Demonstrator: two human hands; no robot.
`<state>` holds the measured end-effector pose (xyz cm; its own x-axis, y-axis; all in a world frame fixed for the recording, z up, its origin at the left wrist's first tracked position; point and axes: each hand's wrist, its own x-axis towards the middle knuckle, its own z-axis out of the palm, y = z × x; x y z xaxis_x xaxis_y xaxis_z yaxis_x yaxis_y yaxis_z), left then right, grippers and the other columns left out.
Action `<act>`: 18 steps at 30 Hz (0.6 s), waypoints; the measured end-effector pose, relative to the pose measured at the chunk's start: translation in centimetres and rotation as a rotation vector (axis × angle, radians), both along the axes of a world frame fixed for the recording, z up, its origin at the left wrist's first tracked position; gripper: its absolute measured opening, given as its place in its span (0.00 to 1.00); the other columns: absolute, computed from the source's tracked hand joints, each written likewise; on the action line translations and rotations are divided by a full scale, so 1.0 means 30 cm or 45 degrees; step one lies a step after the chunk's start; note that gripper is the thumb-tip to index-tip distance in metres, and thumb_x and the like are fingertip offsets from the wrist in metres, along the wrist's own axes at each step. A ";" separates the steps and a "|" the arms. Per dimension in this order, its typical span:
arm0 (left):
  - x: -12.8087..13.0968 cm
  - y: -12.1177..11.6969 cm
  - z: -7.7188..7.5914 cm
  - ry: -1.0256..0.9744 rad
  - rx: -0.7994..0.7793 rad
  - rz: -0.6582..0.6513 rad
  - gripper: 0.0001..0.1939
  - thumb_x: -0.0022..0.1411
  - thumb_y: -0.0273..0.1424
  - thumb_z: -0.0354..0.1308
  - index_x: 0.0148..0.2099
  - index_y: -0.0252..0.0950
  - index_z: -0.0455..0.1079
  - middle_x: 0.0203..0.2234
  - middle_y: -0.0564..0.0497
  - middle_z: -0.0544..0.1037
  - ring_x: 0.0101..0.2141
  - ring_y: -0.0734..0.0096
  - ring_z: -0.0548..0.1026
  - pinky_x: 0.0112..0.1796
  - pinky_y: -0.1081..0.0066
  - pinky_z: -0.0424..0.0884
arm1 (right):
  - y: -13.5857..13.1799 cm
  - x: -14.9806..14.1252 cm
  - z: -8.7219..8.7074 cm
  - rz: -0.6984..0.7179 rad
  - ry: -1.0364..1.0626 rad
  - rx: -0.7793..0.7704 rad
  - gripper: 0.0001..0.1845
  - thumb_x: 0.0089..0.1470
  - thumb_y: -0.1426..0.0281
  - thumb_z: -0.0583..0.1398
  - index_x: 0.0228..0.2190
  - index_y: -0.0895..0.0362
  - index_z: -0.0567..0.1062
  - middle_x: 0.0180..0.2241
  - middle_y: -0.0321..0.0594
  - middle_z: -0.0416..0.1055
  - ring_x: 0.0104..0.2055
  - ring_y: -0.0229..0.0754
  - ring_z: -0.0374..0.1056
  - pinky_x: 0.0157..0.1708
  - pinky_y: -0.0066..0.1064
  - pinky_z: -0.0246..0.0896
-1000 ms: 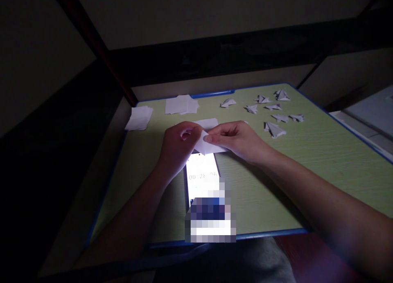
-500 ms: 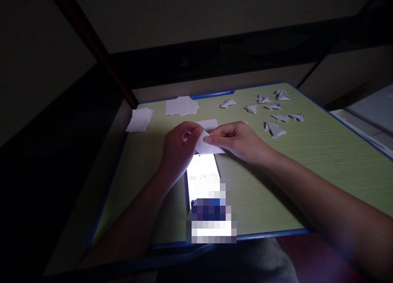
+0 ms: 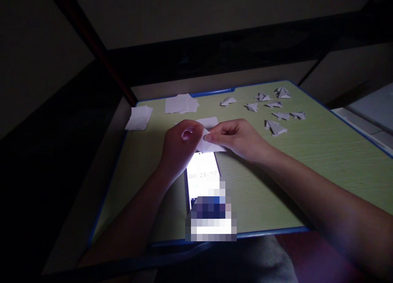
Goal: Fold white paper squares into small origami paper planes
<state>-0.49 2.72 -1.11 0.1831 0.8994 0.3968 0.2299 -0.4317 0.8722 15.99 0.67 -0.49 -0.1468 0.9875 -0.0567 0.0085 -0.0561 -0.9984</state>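
Between my two hands is a partly folded sheet of white paper [image 3: 211, 145], held just above the far end of a lit phone [image 3: 201, 168]. My left hand [image 3: 179, 146] pinches the paper's left part with thumb and forefinger, the other fingers curled out of sight. My right hand [image 3: 238, 138] grips it from the right, its thumb pressed flat on the front of the fold. Right behind the hands lies more white paper [image 3: 208, 121], partly hidden by them. The phone's screen shows a running timer, and its near end is blurred out by blocks.
Two stacks of white paper, a left one [image 3: 139, 117] and a middle one [image 3: 181, 104], lie toward the far left of the green table [image 3: 307, 185]. Several folded paper figures [image 3: 275, 127] are spread over the far right. A blue rim edges the tabletop; a wall stands behind.
The hands stay almost in place, both still pinching the paper. The paper's lower edge has tilted slightly. The timer has gone up a second; the view has shifted a little.
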 end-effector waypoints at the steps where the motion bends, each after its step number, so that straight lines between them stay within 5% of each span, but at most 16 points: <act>1: 0.000 0.000 0.001 0.001 -0.004 -0.001 0.05 0.57 0.29 0.57 0.30 0.36 0.72 0.25 0.53 0.78 0.26 0.76 0.74 0.27 0.77 0.70 | 0.000 0.000 0.000 0.003 0.000 0.000 0.13 0.35 0.63 0.73 0.23 0.57 0.81 0.22 0.37 0.76 0.22 0.33 0.65 0.22 0.28 0.55; 18: 0.002 -0.010 0.012 -0.045 -0.118 -0.135 0.09 0.57 0.34 0.60 0.28 0.36 0.71 0.20 0.54 0.74 0.21 0.77 0.72 0.20 0.77 0.70 | 0.005 0.014 -0.013 -0.016 0.054 0.064 0.14 0.36 0.62 0.73 0.24 0.57 0.80 0.23 0.37 0.76 0.24 0.34 0.65 0.25 0.29 0.56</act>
